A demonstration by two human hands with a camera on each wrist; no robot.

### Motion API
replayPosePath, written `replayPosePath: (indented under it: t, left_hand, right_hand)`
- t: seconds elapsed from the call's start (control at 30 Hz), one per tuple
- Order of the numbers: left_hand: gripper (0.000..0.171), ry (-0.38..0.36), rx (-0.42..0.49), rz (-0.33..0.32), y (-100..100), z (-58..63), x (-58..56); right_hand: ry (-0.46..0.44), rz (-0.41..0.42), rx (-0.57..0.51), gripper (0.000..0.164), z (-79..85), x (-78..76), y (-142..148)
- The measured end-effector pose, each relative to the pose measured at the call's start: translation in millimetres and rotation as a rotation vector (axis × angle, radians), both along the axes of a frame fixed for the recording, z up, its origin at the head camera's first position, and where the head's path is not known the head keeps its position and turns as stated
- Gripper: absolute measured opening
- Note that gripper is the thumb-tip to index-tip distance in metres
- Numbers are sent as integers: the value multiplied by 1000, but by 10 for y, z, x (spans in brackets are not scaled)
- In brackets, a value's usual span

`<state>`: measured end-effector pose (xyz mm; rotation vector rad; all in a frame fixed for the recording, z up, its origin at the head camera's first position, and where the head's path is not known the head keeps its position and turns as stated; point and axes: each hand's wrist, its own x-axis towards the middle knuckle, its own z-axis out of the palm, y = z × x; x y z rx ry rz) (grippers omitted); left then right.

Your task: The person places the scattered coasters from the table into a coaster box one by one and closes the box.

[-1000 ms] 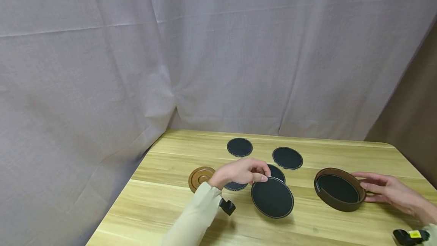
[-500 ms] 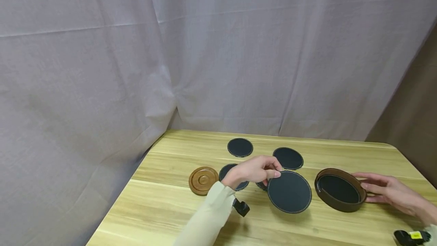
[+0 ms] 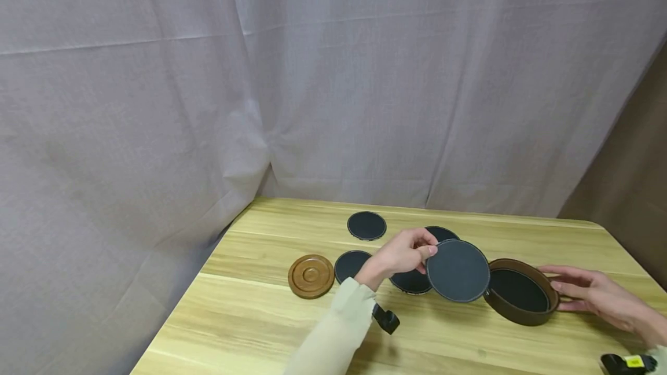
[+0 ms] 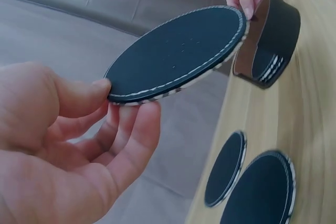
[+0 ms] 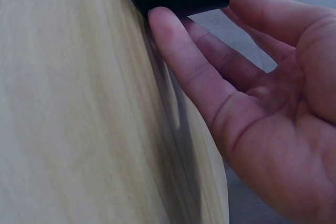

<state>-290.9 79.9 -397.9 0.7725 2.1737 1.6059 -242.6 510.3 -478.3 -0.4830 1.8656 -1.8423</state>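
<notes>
In the head view my left hand (image 3: 403, 254) pinches a round black coaster (image 3: 458, 271) by its edge, thumb on one face and fingers on the other. White stitching runs round this coaster, and it hangs tilted above the table, its right edge overlapping the rim of a round brown coaster holder (image 3: 526, 317). Black lining shows inside the holder. At the holder's right side my right hand (image 3: 599, 294) grips the wall. The right wrist view shows the fingertips (image 5: 164, 22) of that hand at the wall's lower edge, close over the wood.
More black coasters lie on the wooden table (image 3: 234, 317): one at the back (image 3: 367, 225), another by the left wrist (image 3: 350, 266), others partly behind the left hand. A brown wooden disc (image 3: 311, 276) with ringed grooves lies to the left. Grey curtain (image 3: 339, 103) hangs behind.
My left hand has carried the coaster right and up toward the holder, uncovering the wooden disc and the coaster beside it. My right hand and the holder have barely moved.
</notes>
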Motion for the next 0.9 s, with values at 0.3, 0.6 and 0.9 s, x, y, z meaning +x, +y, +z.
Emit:
replayPosePath:
  t: [0.3, 0.6, 0.9]
  left_hand:
    - [7, -52, 128, 145, 248, -76, 8]
    - [6, -160, 235, 284, 452, -201, 4]
    - [5, -238, 290, 373, 704, -370, 1]
  right_hand:
    - [17, -14, 30, 49, 24, 11, -17]
    - [8, 1, 16, 49, 38, 1, -24]
    - [-14, 26, -28, 50, 14, 9, -14]
